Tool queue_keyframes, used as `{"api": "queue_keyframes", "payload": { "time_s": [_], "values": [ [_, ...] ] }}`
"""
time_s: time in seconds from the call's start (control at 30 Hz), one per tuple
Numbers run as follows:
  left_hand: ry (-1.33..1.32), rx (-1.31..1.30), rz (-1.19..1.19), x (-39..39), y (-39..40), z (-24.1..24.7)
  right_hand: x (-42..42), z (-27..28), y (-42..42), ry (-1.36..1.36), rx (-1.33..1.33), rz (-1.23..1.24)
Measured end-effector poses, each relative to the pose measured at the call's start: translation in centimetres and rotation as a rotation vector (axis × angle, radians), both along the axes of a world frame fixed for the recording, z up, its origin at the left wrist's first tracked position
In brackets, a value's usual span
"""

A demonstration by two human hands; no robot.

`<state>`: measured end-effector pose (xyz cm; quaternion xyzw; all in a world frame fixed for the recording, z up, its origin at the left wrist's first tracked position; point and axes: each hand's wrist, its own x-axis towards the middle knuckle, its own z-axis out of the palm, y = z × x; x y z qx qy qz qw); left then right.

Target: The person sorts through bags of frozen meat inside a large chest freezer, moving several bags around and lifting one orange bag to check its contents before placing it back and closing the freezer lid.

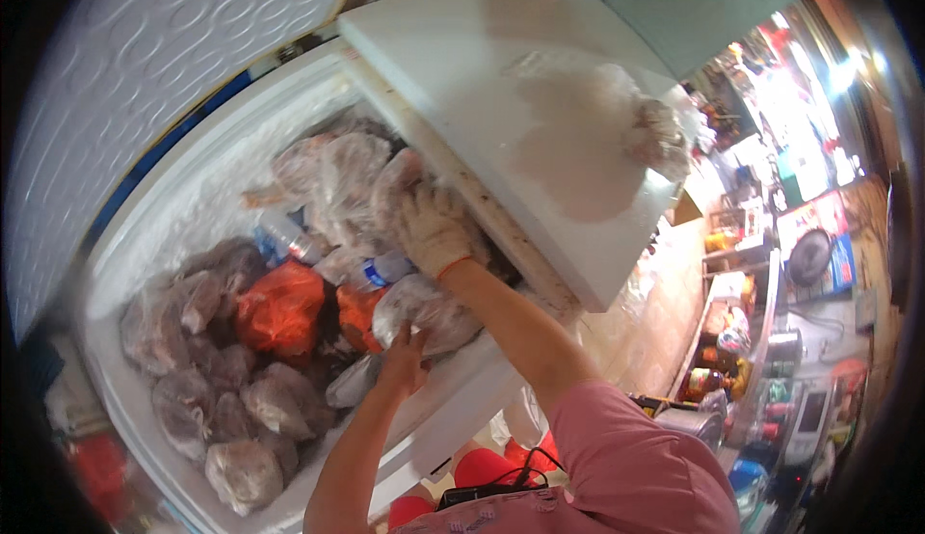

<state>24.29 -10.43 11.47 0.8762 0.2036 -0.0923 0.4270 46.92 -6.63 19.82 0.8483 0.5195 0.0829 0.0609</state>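
Observation:
My right hand [433, 229], in a pale knit work glove, reaches into a frosted chest freezer [115, 266]. Its fingers lie on a bagged frozen lump [396, 185]; whether they grip it is hidden. Bare, my left hand [406, 366] has its fingers apart against a clear plastic bag of frozen food [426, 313] by the near wall. Between them lie a clear plastic bottle with a blue label [386, 271] and part of an orange bag [358, 315]. A fuller orange plastic bag [283, 308] rests to the left, beside several clear bags of frozen food [191, 404].
A white lid panel [506, 100] covers the freezer's right part, with a clear plastic bag [654, 140] on it. The embossed raised lid [166, 78] stands along the far left side. To the right are cluttered shelves [723, 317] and a digital scale [809, 418].

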Motion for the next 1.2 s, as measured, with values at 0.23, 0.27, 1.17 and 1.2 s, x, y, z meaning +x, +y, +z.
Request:
{"api": "queue_keyframes", "payload": {
  "time_s": [0.23,0.27,1.17,1.2],
  "values": [
    [0.058,0.191,-0.139,1.5,0.0,0.7,3.0,0.1,-1.0,0.205,0.05,0.059],
    [0.038,0.204,-0.14,1.3,0.1,0.5,2.0,1.0,-0.8,0.233,0.048,0.022],
    [-0.195,0.464,0.371,-13.5,8.2,8.0,48.4,15.7,-30.4,-0.179,0.129,-0.746],
    [-0.178,0.57,0.374,-12.5,8.7,12.4,47.3,15.2,-30.5,-0.179,0.086,-0.731]
  ]
}}
